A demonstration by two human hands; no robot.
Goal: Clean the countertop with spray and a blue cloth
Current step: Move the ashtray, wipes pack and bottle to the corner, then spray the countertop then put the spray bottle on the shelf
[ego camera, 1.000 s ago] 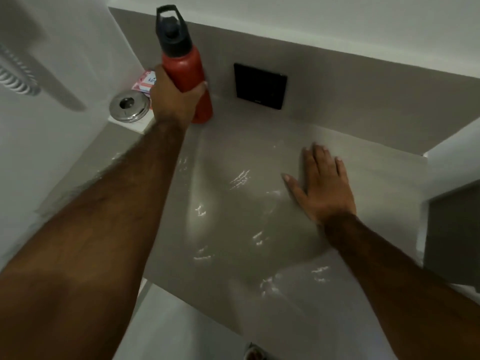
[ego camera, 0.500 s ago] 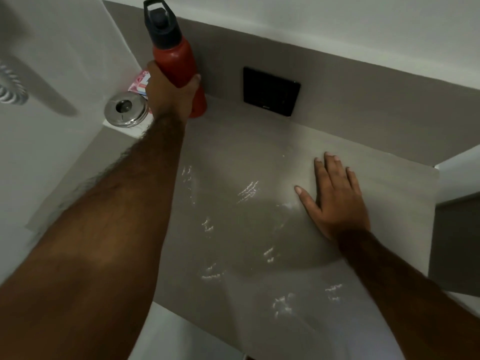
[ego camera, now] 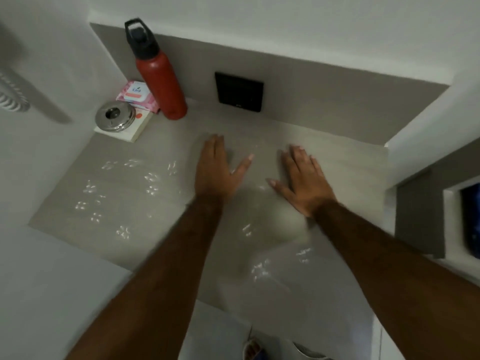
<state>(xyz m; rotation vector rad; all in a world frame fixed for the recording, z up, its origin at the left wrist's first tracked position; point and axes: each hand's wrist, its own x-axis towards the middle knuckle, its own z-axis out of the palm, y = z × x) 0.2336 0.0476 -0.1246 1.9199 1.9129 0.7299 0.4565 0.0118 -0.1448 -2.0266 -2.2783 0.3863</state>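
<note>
The grey countertop (ego camera: 145, 224) fills the middle of the view and carries several small shiny wet marks. My left hand (ego camera: 215, 172) lies flat and open on it near the centre, fingers pointing to the back wall. My right hand (ego camera: 301, 183) lies flat and open beside it, a short gap between the two thumbs. Neither hand holds anything. No spray bottle and no blue cloth are in view.
A red bottle (ego camera: 161, 81) with a dark cap stands upright at the back left against the wall. Left of it are a pink wipes pack (ego camera: 136, 94) and a round metal lid (ego camera: 115, 116) on a white box. A black wall plate (ego camera: 239, 92) sits behind. Walls close both sides.
My left hand has let go of the red bottle, which now stands at the back left, and has come down flat on the countertop next to my right hand.
</note>
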